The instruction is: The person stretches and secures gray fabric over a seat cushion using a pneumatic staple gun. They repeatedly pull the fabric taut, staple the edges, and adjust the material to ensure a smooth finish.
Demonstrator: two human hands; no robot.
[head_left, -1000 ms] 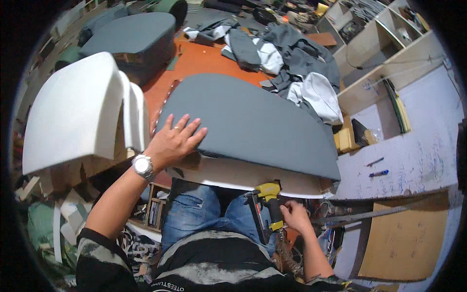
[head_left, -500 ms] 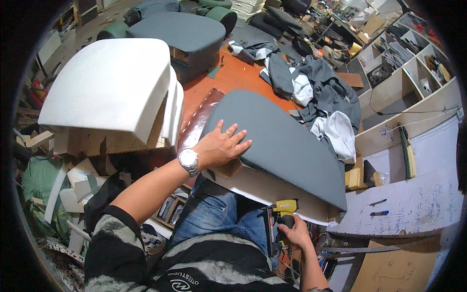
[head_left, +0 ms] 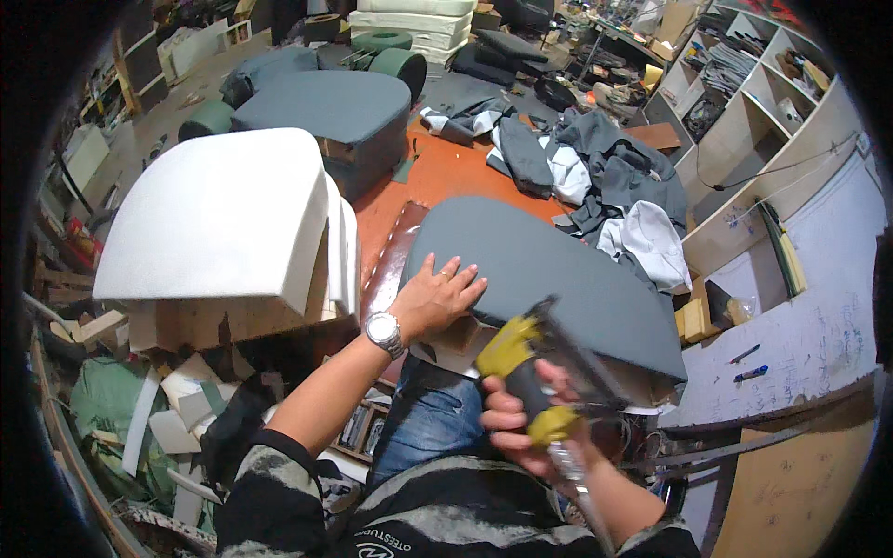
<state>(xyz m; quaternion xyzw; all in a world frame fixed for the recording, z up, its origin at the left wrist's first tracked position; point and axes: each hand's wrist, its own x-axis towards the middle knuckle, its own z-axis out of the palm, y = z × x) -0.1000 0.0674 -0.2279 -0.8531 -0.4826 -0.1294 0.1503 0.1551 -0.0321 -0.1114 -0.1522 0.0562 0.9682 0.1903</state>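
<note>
A seat-shaped panel (head_left: 549, 265), padded and covered in grey fabric, lies in front of me on an orange-topped table. My left hand (head_left: 437, 299) rests flat on its near left part, fingers spread. In my right hand (head_left: 521, 423) is a yellow and black staple gun (head_left: 528, 377), gripped by its handle and slightly blurred. The staple gun is raised at the panel's near edge, with its dark magazine slanting to the right. A hose fitting (head_left: 567, 465) hangs from its lower end. The panel's underside is mostly hidden from view.
A white padded seat piece (head_left: 214, 219) stands at the left. Beyond it sits another grey padded piece (head_left: 321, 102). Grey and white fabric (head_left: 605, 167) is heaped at the table's far right. Wooden shelving (head_left: 744, 139) and a marker pen (head_left: 751, 374) are on the right.
My right hand has lifted the staple gun from below the panel's near edge and turned it. The left hand stays on the panel. The whole view has shifted slightly.
</note>
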